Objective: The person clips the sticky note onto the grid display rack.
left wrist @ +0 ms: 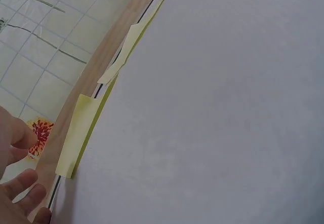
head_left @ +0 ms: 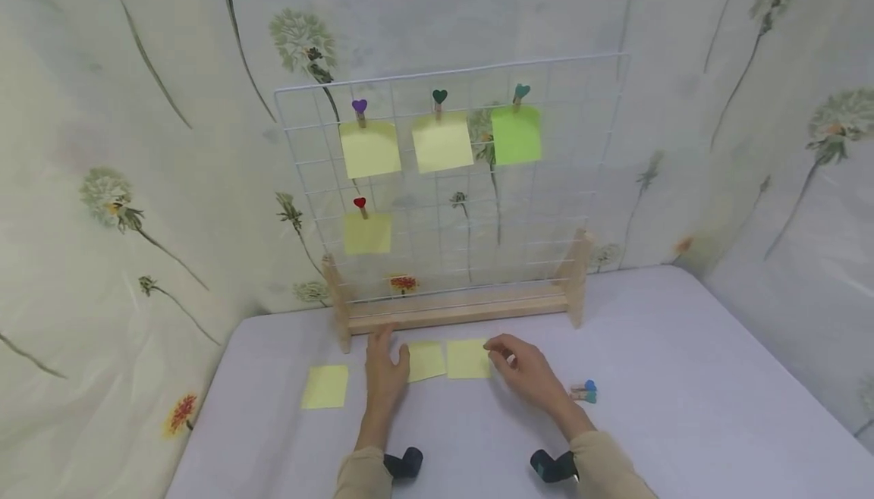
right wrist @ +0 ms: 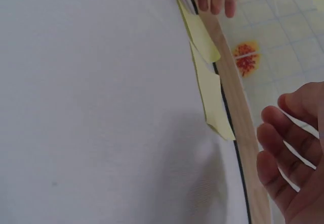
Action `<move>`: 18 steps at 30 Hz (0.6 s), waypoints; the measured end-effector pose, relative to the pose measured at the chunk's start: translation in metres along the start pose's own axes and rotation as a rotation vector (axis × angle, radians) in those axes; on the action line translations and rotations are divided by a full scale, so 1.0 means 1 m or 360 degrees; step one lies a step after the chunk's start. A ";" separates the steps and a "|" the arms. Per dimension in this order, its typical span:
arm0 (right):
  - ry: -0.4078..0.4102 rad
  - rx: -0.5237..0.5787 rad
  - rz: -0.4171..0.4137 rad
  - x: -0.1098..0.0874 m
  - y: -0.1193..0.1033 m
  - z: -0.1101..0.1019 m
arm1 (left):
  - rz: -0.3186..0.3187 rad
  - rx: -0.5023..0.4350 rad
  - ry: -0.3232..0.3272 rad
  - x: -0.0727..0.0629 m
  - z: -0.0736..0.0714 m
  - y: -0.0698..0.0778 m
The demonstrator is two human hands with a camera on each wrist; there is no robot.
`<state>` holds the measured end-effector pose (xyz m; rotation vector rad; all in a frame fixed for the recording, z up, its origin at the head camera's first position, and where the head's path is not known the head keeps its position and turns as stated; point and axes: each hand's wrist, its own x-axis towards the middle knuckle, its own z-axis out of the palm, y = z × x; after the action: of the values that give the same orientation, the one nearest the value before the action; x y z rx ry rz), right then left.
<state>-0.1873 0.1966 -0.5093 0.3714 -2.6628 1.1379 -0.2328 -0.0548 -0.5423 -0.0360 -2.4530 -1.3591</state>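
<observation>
Several yellow sticky notes lie on the white table: a left note (head_left: 325, 387), a middle note (head_left: 426, 360) and a right note (head_left: 467, 359). My left hand (head_left: 385, 372) is between the left and middle notes, its fingers extended and holding nothing. Beside the right edge of the right note, my right hand (head_left: 527, 370) has loosely bent fingers. In the right wrist view, nothing shows between those fingers (right wrist: 271, 138), and they look apart from the right note (right wrist: 212, 100). The left wrist view shows my left fingers (left wrist: 25, 183) near the middle note (left wrist: 78, 138).
A white wire grid (head_left: 492, 218) stands behind in a wooden base (head_left: 457, 313). Small heart clothespins hold yellow notes (head_left: 370, 149) and a green note (head_left: 517, 135) on it. Blue and teal heart clothespins (head_left: 586, 391) lie on the table (head_left: 683, 408) to the right.
</observation>
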 end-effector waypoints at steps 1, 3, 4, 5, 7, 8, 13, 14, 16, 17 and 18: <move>-0.0010 0.0016 0.0017 -0.003 0.001 0.001 | -0.0008 -0.0004 0.0000 -0.001 0.000 -0.001; -0.0025 0.0036 0.0037 -0.009 0.004 0.003 | -0.0019 0.0014 -0.0013 -0.001 0.001 -0.003; -0.0035 0.0042 0.0047 -0.011 0.005 0.004 | -0.0007 0.0027 -0.0015 -0.001 0.001 -0.004; -0.0043 0.0051 0.0067 -0.013 0.006 0.005 | 0.0003 0.0049 -0.0025 0.000 0.002 -0.006; -0.0052 0.0070 0.0116 -0.017 0.008 0.005 | 0.0052 0.0085 -0.0033 0.001 0.003 -0.008; -0.0055 0.0083 0.0142 -0.020 0.009 0.004 | 0.0078 0.0106 -0.0038 0.002 0.003 -0.010; -0.0072 0.0194 0.0315 -0.038 0.013 0.002 | 0.0174 0.0198 -0.0070 0.002 0.004 -0.016; -0.0079 0.0230 0.0354 -0.042 0.014 0.001 | 0.0187 0.0221 -0.0073 0.001 0.004 -0.017; -0.0084 0.0286 0.0417 -0.051 0.016 0.001 | 0.0206 0.0267 -0.0076 -0.001 0.004 -0.020; -0.0085 0.0307 0.0440 -0.055 0.017 0.000 | 0.0212 0.0288 -0.0077 -0.002 0.005 -0.021; -0.0082 0.0311 0.0460 -0.060 0.018 -0.001 | 0.0210 0.0306 -0.0085 -0.002 0.005 -0.022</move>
<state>-0.1363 0.2177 -0.5390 0.0466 -2.7203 1.4980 -0.2357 -0.0622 -0.5633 -0.1871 -2.5640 -1.0769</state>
